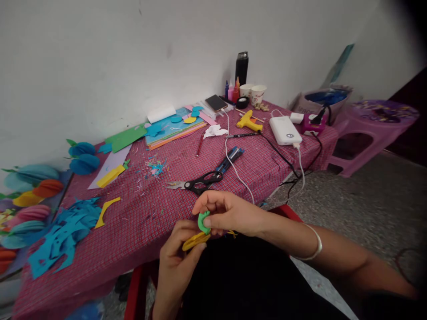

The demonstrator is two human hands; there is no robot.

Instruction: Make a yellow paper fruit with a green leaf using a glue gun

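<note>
Just off the table's front edge, my left hand [178,258] pinches a stack of yellow paper pieces [195,240] between thumb and fingers. My right hand [230,215] is closed on a small curled green paper piece [203,222], its thumb pressing on it. The green piece touches or nearly touches the top of the yellow stack. On the table just beyond my hands lie black-handled scissors [196,183], their blades pointing left. A blue and black stapler-like tool [230,161] lies partly under the scissors' handles.
Blue paper scraps [71,233] and paper fruit shapes [31,211] are at the left. A yellow glue gun [249,122], white power bank [285,130] and its cables lie at the right. Paper cups [258,94] and a black flask [242,69] stand behind; a pink stool [373,129] is beyond.
</note>
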